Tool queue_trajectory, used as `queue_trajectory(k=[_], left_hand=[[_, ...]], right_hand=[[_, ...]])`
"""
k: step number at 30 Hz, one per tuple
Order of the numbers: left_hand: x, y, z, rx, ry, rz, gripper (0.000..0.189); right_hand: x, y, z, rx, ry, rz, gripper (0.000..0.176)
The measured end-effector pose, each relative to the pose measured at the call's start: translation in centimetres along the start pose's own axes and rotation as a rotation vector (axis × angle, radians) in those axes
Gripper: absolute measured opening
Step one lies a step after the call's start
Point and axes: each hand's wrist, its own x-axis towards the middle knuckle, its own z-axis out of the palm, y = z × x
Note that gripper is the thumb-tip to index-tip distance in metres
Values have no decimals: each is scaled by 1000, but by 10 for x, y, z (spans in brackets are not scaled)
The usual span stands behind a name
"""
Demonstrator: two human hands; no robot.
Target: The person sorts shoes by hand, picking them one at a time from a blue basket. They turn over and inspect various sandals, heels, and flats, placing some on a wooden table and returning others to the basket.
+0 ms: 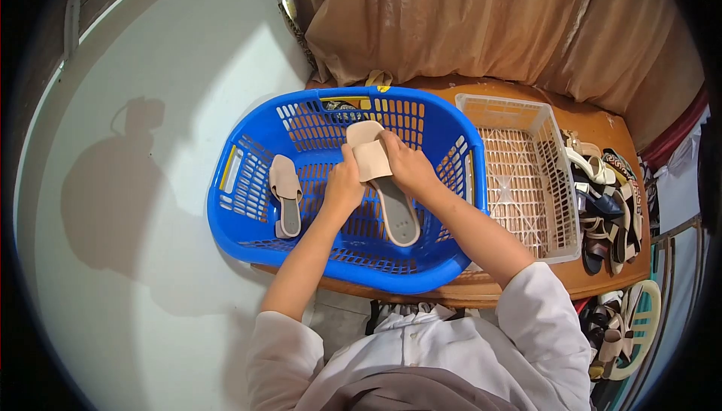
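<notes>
Both hands hold one tan slipper over the middle of the blue basket. The left hand is curled on its edge at 9 o'clock. The right hand wraps around the wide band from 3 o'clock. I think the best way to handle it is a soft, steady grip with both hands, low over the basket, so it cannot flip or drop to the floor. The slipper is long from 11 o'clock to 5 o'clock. The band end points to 11 and the heel end to 5, with the grey side up. A second slipper lies flat in the basket at 9 o'clock from it. A white basket sits at 3 o'clock on the wooden table.
</notes>
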Motion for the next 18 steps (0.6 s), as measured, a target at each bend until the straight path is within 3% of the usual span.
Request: queue_trajectory(k=[10,18], left_hand=[[2,-5,1,-200,54,64,29],[0,8,-18,-61,6,-45,59]], right_hand=[[2,-6,-3,-84,0,38,62],[1,-3,4,123,3,93,73]])
